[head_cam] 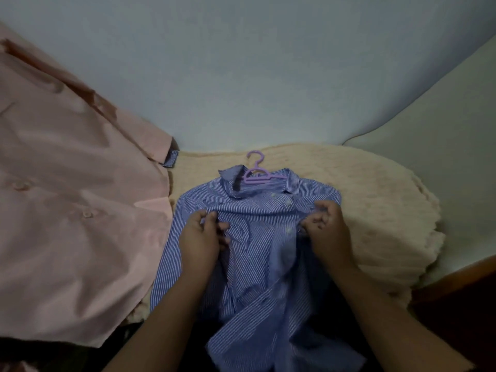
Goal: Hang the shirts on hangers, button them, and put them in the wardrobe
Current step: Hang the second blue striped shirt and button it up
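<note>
A blue-and-white striped shirt [257, 237] lies front up on a cream blanket, with a purple plastic hanger [256, 170] inside its collar and the hook pointing away from me. White buttons run down its placket near the middle. My left hand [200, 237] pinches the shirt's left front panel at chest height. My right hand [326, 229] grips the fabric of the right front edge beside the button row. The lower part of the shirt is rumpled between my forearms.
A large pink shirt [67, 210] with buttons is spread out on the left, touching the striped shirt's sleeve. The cream blanket [375, 210] extends to the right. A pale blue wall [241, 76] rises behind. A dark wooden edge [456, 291] shows at the lower right.
</note>
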Demonstrator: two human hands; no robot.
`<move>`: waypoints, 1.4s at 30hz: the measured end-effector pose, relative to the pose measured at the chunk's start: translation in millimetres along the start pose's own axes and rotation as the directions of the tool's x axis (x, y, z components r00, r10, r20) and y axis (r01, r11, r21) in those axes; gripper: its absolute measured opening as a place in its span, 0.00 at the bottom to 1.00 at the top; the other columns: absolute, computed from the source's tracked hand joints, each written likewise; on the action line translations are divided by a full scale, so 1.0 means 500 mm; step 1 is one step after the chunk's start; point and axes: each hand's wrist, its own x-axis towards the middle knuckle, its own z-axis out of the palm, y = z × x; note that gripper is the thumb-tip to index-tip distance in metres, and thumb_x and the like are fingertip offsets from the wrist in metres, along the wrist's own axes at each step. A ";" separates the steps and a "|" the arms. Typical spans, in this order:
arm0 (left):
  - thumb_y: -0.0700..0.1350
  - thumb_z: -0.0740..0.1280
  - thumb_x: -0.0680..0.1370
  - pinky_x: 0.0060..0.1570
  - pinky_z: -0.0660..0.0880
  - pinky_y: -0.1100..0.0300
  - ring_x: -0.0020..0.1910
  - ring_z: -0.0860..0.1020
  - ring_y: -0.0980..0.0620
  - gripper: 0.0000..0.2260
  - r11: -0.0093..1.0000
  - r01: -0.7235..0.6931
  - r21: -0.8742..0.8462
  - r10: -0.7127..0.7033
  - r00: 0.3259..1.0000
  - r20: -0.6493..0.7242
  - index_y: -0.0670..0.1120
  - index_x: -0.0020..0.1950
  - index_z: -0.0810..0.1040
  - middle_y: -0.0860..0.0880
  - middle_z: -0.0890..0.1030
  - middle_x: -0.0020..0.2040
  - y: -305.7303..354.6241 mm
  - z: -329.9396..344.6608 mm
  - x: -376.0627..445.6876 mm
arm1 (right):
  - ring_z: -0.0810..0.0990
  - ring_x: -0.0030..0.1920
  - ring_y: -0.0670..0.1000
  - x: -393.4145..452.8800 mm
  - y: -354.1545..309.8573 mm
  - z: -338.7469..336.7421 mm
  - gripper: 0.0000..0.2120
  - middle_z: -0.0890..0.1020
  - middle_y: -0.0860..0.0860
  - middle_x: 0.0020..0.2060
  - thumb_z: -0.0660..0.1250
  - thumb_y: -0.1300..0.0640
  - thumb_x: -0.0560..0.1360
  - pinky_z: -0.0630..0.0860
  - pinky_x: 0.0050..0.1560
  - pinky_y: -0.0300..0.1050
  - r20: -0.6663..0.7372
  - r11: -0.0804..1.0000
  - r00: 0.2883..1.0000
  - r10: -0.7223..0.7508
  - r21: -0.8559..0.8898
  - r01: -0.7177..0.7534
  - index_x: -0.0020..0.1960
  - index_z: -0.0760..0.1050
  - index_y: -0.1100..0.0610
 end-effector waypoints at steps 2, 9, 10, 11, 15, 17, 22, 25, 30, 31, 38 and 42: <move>0.43 0.60 0.82 0.37 0.78 0.51 0.33 0.80 0.44 0.07 0.999 -0.047 0.009 0.047 0.999 0.007 0.50 0.44 0.71 0.45 0.82 0.37 0.018 0.013 0.033 | 0.78 0.38 0.52 0.038 -0.011 -0.011 0.17 0.78 0.48 0.35 0.67 0.68 0.72 0.72 0.39 0.37 -0.028 0.999 0.999 -0.044 -0.031 0.043 0.56 0.68 0.55; 0.45 0.59 0.82 0.45 0.74 0.54 0.46 0.80 0.45 0.08 0.858 -0.316 0.405 0.350 0.937 -0.012 0.42 0.52 0.74 0.46 0.82 0.46 0.078 0.068 0.173 | 0.79 0.40 0.55 0.165 -0.033 -0.003 0.17 0.77 0.51 0.38 0.67 0.69 0.73 0.73 0.44 0.45 -0.051 0.978 0.978 -0.204 -0.055 0.201 0.59 0.69 0.60; 0.45 0.58 0.82 0.44 0.72 0.54 0.47 0.79 0.44 0.09 0.831 -0.327 0.450 0.362 0.932 0.009 0.40 0.53 0.73 0.44 0.82 0.47 0.083 0.076 0.190 | 0.78 0.41 0.54 0.184 -0.034 0.002 0.19 0.76 0.50 0.39 0.68 0.68 0.73 0.72 0.45 0.44 -0.018 0.979 0.981 -0.194 -0.066 0.192 0.61 0.68 0.61; 0.45 0.59 0.82 0.42 0.69 0.55 0.47 0.78 0.44 0.10 0.812 -0.331 0.481 0.357 0.933 0.040 0.39 0.55 0.72 0.43 0.81 0.49 0.085 0.084 0.205 | 0.77 0.43 0.53 0.202 -0.034 0.008 0.21 0.75 0.49 0.42 0.69 0.68 0.72 0.71 0.47 0.44 0.046 0.981 0.984 -0.175 -0.076 0.178 0.63 0.67 0.61; 0.46 0.65 0.79 0.57 0.67 0.61 0.63 0.74 0.48 0.23 0.823 -0.310 0.476 0.159 0.931 0.330 0.44 0.72 0.63 0.47 0.75 0.66 0.047 0.099 0.229 | 0.70 0.64 0.55 0.238 0.004 0.032 0.35 0.71 0.57 0.64 0.74 0.62 0.69 0.68 0.64 0.48 0.314 0.941 0.942 -0.116 -0.267 0.205 0.71 0.62 0.62; 0.47 0.67 0.78 0.64 0.66 0.57 0.70 0.69 0.48 0.35 0.813 -0.275 0.513 0.024 0.896 0.444 0.44 0.78 0.50 0.48 0.68 0.73 0.007 0.091 0.224 | 0.66 0.69 0.56 0.225 0.028 0.036 0.38 0.67 0.57 0.69 0.75 0.59 0.68 0.64 0.69 0.49 0.381 0.928 0.922 -0.067 -0.316 0.198 0.73 0.60 0.61; 0.45 0.67 0.78 0.60 0.67 0.63 0.65 0.73 0.52 0.40 0.904 -0.188 0.384 0.047 0.936 0.348 0.48 0.79 0.42 0.53 0.75 0.65 -0.006 0.063 0.190 | 0.69 0.67 0.51 0.171 0.025 0.011 0.37 0.66 0.49 0.69 0.72 0.62 0.70 0.69 0.68 0.52 0.314 0.988 0.949 -0.003 -0.144 0.050 0.74 0.59 0.54; 0.47 0.67 0.78 0.53 0.70 0.72 0.53 0.78 0.59 0.35 0.947 -0.161 0.278 0.095 0.967 0.237 0.48 0.79 0.51 0.54 0.81 0.53 0.028 0.047 0.143 | 0.70 0.62 0.47 0.129 -0.015 -0.017 0.34 0.67 0.45 0.63 0.70 0.65 0.71 0.70 0.63 0.45 0.192 0.990 0.979 -0.068 -0.110 0.090 0.73 0.61 0.54; 0.59 0.75 0.67 0.52 0.73 0.58 0.54 0.80 0.52 0.43 0.933 -0.084 0.349 -0.069 0.912 0.404 0.53 0.77 0.57 0.56 0.81 0.54 0.038 0.031 0.029 | 0.77 0.55 0.50 0.028 -0.058 -0.001 0.31 0.69 0.52 0.65 0.69 0.66 0.72 0.74 0.55 0.42 0.190 0.992 0.977 -0.094 -0.065 0.108 0.72 0.62 0.56; 0.60 0.76 0.65 0.56 0.72 0.59 0.60 0.77 0.51 0.46 0.903 -0.088 0.420 -0.110 0.899 0.424 0.53 0.77 0.57 0.56 0.76 0.61 0.030 0.032 0.016 | 0.76 0.57 0.50 0.009 -0.050 0.011 0.33 0.68 0.52 0.67 0.69 0.65 0.72 0.74 0.57 0.42 0.239 0.988 0.968 -0.074 -0.113 0.103 0.73 0.61 0.55; 0.44 0.74 0.71 0.41 0.76 0.62 0.41 0.78 0.56 0.34 0.714 -0.253 0.653 0.007 0.935 0.354 0.50 0.72 0.62 0.54 0.79 0.45 0.010 -0.025 -0.006 | 0.59 0.73 0.56 -0.054 0.010 -0.006 0.44 0.55 0.50 0.75 0.63 0.65 0.69 0.61 0.71 0.50 0.422 0.853 0.904 0.064 -0.493 0.170 0.77 0.45 0.48; 0.43 0.72 0.71 0.51 0.73 0.53 0.58 0.77 0.46 0.39 0.503 -0.351 0.790 0.120 0.933 0.338 0.53 0.77 0.55 0.47 0.74 0.65 0.029 -0.076 -0.006 | 0.57 0.74 0.53 -0.043 -0.006 -0.037 0.43 0.53 0.48 0.76 0.64 0.63 0.70 0.47 0.75 0.53 0.442 0.782 0.886 0.141 -0.598 0.174 0.77 0.44 0.47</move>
